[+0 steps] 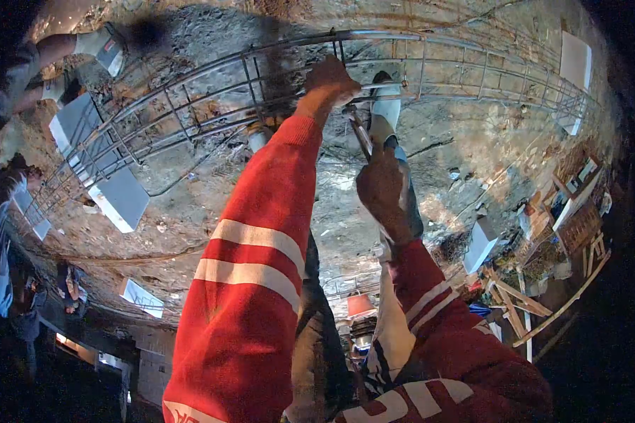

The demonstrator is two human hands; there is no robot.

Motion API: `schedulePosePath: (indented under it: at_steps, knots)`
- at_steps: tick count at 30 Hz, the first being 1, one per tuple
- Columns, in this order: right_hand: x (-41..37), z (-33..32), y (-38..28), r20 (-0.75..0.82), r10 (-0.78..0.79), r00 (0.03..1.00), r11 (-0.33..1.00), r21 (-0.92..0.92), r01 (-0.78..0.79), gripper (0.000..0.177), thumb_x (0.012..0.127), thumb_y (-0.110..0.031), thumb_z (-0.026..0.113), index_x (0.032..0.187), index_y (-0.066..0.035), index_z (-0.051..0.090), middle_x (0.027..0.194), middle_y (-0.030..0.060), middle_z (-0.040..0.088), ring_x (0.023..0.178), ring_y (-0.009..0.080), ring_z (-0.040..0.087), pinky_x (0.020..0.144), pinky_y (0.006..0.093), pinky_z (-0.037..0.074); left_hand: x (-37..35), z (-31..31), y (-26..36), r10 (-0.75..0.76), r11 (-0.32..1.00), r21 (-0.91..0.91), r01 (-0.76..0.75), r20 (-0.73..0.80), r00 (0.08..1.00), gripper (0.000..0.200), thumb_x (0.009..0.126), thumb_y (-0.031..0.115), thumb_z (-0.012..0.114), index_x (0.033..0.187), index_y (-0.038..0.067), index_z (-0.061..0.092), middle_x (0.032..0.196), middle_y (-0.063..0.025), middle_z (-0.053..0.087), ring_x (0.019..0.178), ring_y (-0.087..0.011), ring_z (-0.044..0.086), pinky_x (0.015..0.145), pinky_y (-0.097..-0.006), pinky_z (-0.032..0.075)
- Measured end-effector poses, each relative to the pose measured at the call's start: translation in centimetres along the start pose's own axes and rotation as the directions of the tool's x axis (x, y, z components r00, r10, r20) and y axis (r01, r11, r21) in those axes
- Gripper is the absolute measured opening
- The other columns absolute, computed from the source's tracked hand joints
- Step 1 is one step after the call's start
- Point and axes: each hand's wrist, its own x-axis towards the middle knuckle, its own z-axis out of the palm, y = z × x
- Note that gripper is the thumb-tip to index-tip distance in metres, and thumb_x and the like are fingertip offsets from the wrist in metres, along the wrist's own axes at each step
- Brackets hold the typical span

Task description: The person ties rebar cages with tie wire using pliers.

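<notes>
A long cage of steel rebar [423,70] curves across the view, its long bars joined by cross ties. My left hand [329,83] is closed around a bar in the middle of the cage. Closer to my body, my right hand [384,187] is shut on the handles of metal pliers [360,134]. Their head points up to the lower bars, just below my left hand. Whether the jaws grip anything is too small to tell.
White blocks [120,199] prop the cage at the left, and another white block [576,60] lies at its right end. Scrap wood [518,307] is heaped at the right. Another person's leg and shoe [100,46] show at upper left. My shoe [386,106] stands by the cage.
</notes>
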Motion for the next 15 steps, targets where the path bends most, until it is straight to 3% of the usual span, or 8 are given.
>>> schedulePosePath:
  at_steps: [3,6,8,10,11,12,14,15]
  knots:
    - [0.6,-0.4,0.5,0.218,0.121,0.968,0.984,0.099,-0.145,0.046,0.073,-0.002,0.053,0.119,0.0,0.053,0.094,0.0222,0.06,0.086,0.0409,0.06,0.074,0.0513,0.047,1.0,1.0,-0.6,-0.018,0.999,-0.039,0.017,-0.034,0.999,0.056,0.065,0.024,0.071,0.107,-0.009,0.058,0.105,-0.0243,0.064,0.099,-0.038,0.064,0.083,-0.0423,0.052]
    - [1.7,0.1,2.0,0.233,-0.015,0.972,0.991,0.131,-0.016,0.037,0.074,-0.004,0.055,0.111,0.001,0.055,0.088,0.0215,0.062,0.084,0.041,0.061,0.071,0.0509,0.048,0.6,0.5,-0.3,0.056,0.998,0.013,-0.055,-0.029,0.998,0.058,0.064,0.026,0.07,0.109,-0.009,0.057,0.106,-0.0257,0.064,0.099,-0.0372,0.064,0.084,-0.0424,0.052]
    - [2.3,3.2,4.1,0.174,-0.073,0.982,0.981,0.188,0.039,0.033,0.073,-0.005,0.057,0.105,0.001,0.057,0.088,0.0216,0.063,0.085,0.039,0.062,0.071,0.0463,0.05,3.4,2.5,-1.6,0.114,0.985,0.127,-0.117,0.03,0.993,0.056,0.064,0.027,0.07,0.106,-0.008,0.059,0.107,-0.0256,0.064,0.1,-0.0362,0.064,0.084,-0.0415,0.053]
    - [3.1,8.3,6.6,-0.128,-0.181,0.975,0.815,0.536,0.221,0.028,0.074,-0.007,0.059,0.101,0.002,0.057,0.081,0.0181,0.063,0.075,0.0343,0.063,0.066,0.043,0.05,0.3,0.1,0.2,0.071,0.995,0.079,-0.067,-0.051,0.996,0.053,0.064,0.028,0.07,0.103,-0.007,0.062,0.106,-0.0244,0.064,0.099,-0.0357,0.064,0.084,-0.0411,0.053]
    - [4.4,8.3,5.5,0.152,-0.019,0.988,0.835,0.546,-0.068,0.031,0.076,-0.011,0.061,0.104,0.002,0.057,0.075,0.0133,0.061,0.066,0.0279,0.06,0.06,0.0388,0.049,-1.2,-1.2,1.1,0.022,1.0,0.022,-0.02,-0.13,0.991,0.05,0.064,0.029,0.07,0.1,-0.005,0.064,0.106,-0.0232,0.065,0.099,-0.0352,0.064,0.084,-0.0407,0.053]
    - [5.1,10.5,5.5,0.16,-0.014,0.987,0.827,0.557,-0.079,0.031,0.076,-0.011,0.061,0.104,0.002,0.057,0.075,0.0133,0.061,0.066,0.0279,0.06,0.06,0.0388,0.049,-1.7,-1.8,1.4,0.016,0.999,0.037,-0.012,-0.123,0.992,0.05,0.064,0.029,0.07,0.1,-0.005,0.064,0.106,-0.0232,0.065,0.099,-0.0352,0.064,0.084,-0.0407,0.053]
    - [5.4,14.5,5.4,-0.451,-0.246,0.858,0.775,0.44,0.454,0.024,0.08,-0.014,0.06,0.098,0.001,0.057,0.07,0.0109,0.057,0.062,0.0235,0.058,0.055,0.0366,0.046,-1.7,-1.7,1.4,0.027,0.999,0.039,-0.023,-0.122,0.992,0.05,0.064,0.029,0.07,0.101,-0.005,0.064,0.106,-0.0224,0.065,0.099,-0.0352,0.064,0.085,-0.04,0.053]
    - [4.7,15.0,5.5,-0.446,-0.239,0.863,0.774,0.449,0.446,0.024,0.08,-0.014,0.06,0.098,0.001,0.057,0.07,0.0109,0.057,0.062,0.0235,0.058,0.055,0.0366,0.046,-1.2,-1.6,0.9,0.092,0.993,0.084,-0.084,-0.095,0.991,0.055,0.063,0.03,0.07,0.104,-0.006,0.06,0.106,-0.0238,0.064,0.099,-0.0356,0.064,0.085,-0.0395,0.053]
